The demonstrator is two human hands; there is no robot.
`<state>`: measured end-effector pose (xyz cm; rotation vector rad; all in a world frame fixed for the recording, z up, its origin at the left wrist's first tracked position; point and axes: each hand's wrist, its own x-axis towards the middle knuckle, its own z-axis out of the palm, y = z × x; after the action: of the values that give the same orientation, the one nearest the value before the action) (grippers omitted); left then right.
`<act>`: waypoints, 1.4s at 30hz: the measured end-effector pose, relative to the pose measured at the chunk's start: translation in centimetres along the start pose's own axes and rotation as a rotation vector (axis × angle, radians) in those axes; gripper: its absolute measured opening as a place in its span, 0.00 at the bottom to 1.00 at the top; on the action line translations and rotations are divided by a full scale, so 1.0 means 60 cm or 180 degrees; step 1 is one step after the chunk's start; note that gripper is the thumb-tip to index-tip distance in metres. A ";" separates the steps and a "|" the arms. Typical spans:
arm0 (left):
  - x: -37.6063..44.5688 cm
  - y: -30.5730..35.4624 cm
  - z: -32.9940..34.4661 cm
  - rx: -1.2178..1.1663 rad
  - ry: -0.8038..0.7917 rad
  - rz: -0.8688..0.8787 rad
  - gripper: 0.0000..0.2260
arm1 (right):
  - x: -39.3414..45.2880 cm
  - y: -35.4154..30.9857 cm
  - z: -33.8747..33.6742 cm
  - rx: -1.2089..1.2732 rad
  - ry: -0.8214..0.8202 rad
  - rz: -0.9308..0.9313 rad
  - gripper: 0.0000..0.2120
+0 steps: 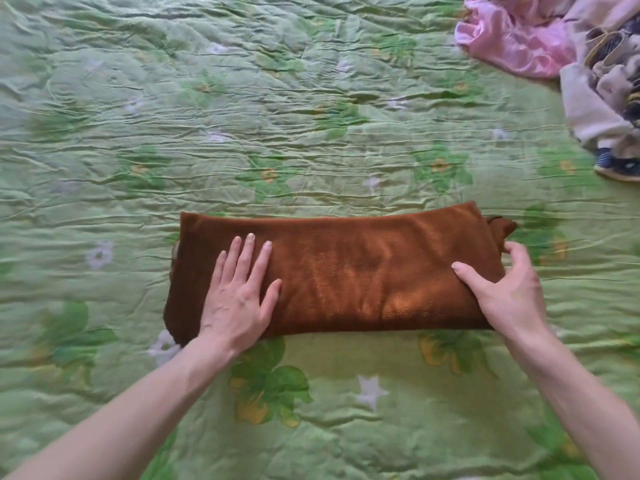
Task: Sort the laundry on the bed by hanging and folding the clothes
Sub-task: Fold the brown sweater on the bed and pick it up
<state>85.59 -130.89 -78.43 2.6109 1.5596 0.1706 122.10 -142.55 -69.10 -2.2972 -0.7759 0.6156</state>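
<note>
Your left hand (239,292) lies flat, fingers (246,252) spread, on the folded brown towel (363,271) on the bed (311,98). Your right hand (502,285) grips its right end, fingertips hidden. The laundry pile (554,46) is cut off top right.

Bed (242,116) covered by wrinkled green floral quilt. Folded brown cloth (363,271) lies at centre frame. Heap of pink and beige laundry (554,46) occupies upper right.
</note>
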 end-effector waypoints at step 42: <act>-0.006 -0.096 -0.087 -0.0560 0.0972 -0.0853 0.27 | -0.159 -0.180 0.377 -0.2169 -0.0678 -0.2281 0.38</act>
<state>79.67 -128.37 -74.10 2.2965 1.8716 0.6772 97.89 -132.77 -75.22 -2.2671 -2.0367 0.2734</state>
